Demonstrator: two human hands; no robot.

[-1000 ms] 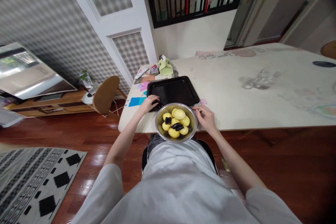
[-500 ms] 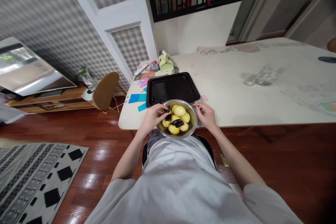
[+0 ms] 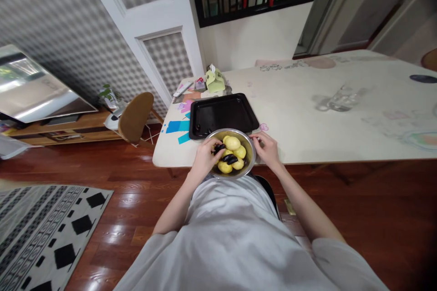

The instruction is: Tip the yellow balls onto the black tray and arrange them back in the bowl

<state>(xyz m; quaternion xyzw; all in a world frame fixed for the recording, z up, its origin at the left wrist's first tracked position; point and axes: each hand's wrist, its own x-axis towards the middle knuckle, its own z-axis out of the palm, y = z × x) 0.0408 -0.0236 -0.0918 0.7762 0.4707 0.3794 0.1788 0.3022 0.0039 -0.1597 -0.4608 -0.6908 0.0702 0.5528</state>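
A round metal bowl (image 3: 253, 157) stands tilted slightly at the table's front edge, close to my body. Inside it lie several yellow potatoes (image 3: 232, 143) and some glossy black oblong pieces (image 3: 230, 159), whose kind I cannot make out. My left hand (image 3: 205, 157) reaches over the bowl's left side, thumb and fingers closed around a black oblong piece (image 3: 218, 148). On the opposite side my right hand (image 3: 266, 149) pinches the rim between thumb and fingers. Just behind the bowl sits a black rectangular tray (image 3: 223, 113) with small dark pieces in its near left corner.
Behind the tray are a green tissue box (image 3: 215, 80) and a white remote-like object (image 3: 183, 88). A clear glass vessel (image 3: 341, 100) is on the white table (image 3: 290, 136) to the right. A wooden chair (image 3: 135, 118) stands left of the table.
My left hand has moved right and inward, farther over the bowl, with black pieces still at its fingertips. My right hand keeps its hold on the rim.
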